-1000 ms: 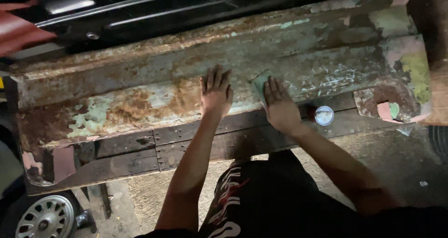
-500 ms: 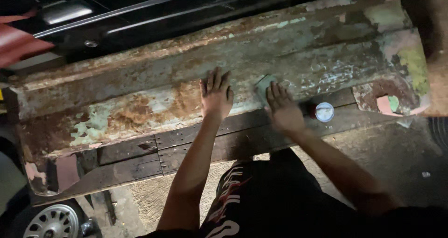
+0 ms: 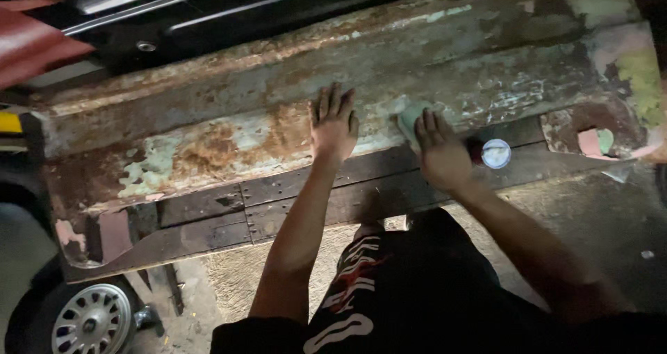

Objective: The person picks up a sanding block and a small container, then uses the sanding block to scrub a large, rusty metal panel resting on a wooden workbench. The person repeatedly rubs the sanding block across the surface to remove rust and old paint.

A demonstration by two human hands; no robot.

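Note:
A long rusty metal panel (image 3: 208, 145) with flaking pale green paint lies across dark wooden planks (image 3: 292, 194). My left hand (image 3: 333, 121) rests flat on the panel, fingers spread and holding nothing. To its right, my right hand (image 3: 439, 152) presses a greenish sanding sheet (image 3: 410, 118) against the panel surface. A small round white-lidded container (image 3: 496, 153) stands just right of that hand.
A car wheel with a silver rim (image 3: 90, 319) sits at the lower left. Dark vehicle bodywork (image 3: 208, 20) runs along the top, with a red object (image 3: 31, 45) at the upper left. The ground (image 3: 611, 201) below is dusty concrete. My knees in dark printed shorts (image 3: 389, 284) fill the bottom centre.
My right hand with the sheet has slid slightly along the panel; the left hand stays flat in place. The view has shifted a little.

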